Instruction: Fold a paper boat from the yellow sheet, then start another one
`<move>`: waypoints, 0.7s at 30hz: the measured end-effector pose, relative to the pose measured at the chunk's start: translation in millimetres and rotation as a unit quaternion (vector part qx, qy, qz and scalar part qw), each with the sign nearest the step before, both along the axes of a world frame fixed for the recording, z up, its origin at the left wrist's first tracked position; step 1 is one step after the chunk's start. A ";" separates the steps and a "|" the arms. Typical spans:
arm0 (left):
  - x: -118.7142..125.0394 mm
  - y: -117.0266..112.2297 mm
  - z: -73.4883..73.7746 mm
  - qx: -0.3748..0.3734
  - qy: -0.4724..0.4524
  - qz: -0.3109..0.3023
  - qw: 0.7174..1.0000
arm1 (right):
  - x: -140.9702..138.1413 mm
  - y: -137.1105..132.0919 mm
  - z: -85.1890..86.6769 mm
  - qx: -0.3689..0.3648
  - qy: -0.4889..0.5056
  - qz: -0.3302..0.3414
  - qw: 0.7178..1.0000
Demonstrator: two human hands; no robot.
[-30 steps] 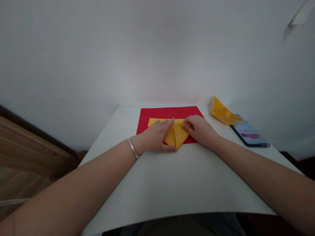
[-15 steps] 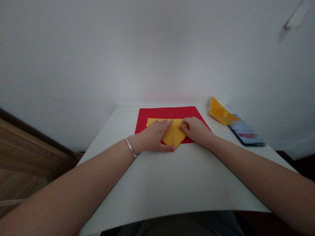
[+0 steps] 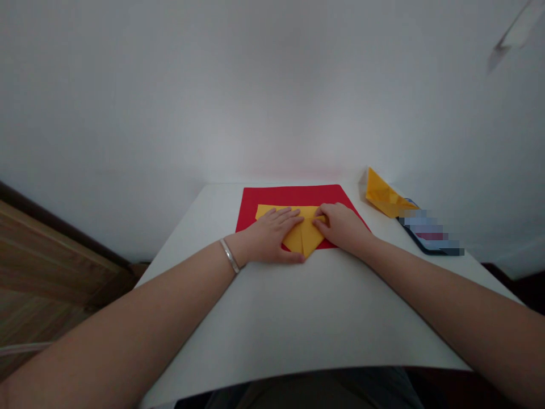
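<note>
Where a wooden panel [image 3: 42, 255] slants in at the far left, my left forearm [image 3: 140, 318] reaches across the white surface [image 3: 340, 324], a silver bangle [image 3: 230, 255] sitting at the wrist. My left hand [image 3: 270, 236] lies flat and open on the yellow origami paper [image 3: 303, 238], its fingers slightly apart and pointing toward my right hand, with the thumb stretched along the lower edge near the paper's point. The paper lies on a red sheet [image 3: 293, 196], and its folded point reaches just past the sheet's near edge. My right hand [image 3: 340, 227] comes in from the other side, angled inward, with its fingers close together and slightly curled, their tips on the paper just beside my left fingers. I can't tell whether it is pinching the paper or only pressing it. Farther right, a folded yellow paper boat [image 3: 383, 196] stands on the surface, touching the top corner of a phone [image 3: 426, 241], whose screen is blurred.
</note>
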State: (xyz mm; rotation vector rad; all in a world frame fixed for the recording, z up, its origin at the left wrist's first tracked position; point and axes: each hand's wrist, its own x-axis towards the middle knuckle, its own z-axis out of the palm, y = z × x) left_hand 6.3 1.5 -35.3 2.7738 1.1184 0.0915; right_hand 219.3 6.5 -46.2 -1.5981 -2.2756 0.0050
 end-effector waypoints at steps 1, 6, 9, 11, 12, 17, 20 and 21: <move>-0.1 0.1 0.8 -0.005 0.004 0.001 1.000 | 0.3 0.1 -0.6 0.003 0.004 0.002 1.000; -0.1 1.5 3.7 -0.009 0.017 -0.005 1.000 | 1.3 -0.5 -2.0 0.024 0.004 0.021 0.999; 0.6 1.5 3.5 0.004 0.012 -0.005 1.000 | 1.8 -3.8 0.2 0.067 0.010 0.040 0.997; 1.0 1.4 2.8 0.006 0.011 -0.004 1.000 | 1.9 -7.8 3.0 0.094 0.010 0.077 0.993; 1.0 1.4 2.4 0.005 0.010 -0.004 1.000 | 1.8 -10.2 4.5 0.102 0.006 0.103 0.989; 0.0 1.6 0.5 -0.003 0.007 -0.007 1.000 | 1.2 -23.8 8.4 0.078 0.000 0.214 0.974; 0.1 1.3 1.3 -0.005 0.010 -0.003 1.000 | 2.7 -30.4 8.5 0.051 -0.002 0.249 0.967; 0.4 1.2 1.8 -0.006 0.011 -0.003 1.000 | 3.5 -32.0 8.7 0.047 -0.005 0.256 0.965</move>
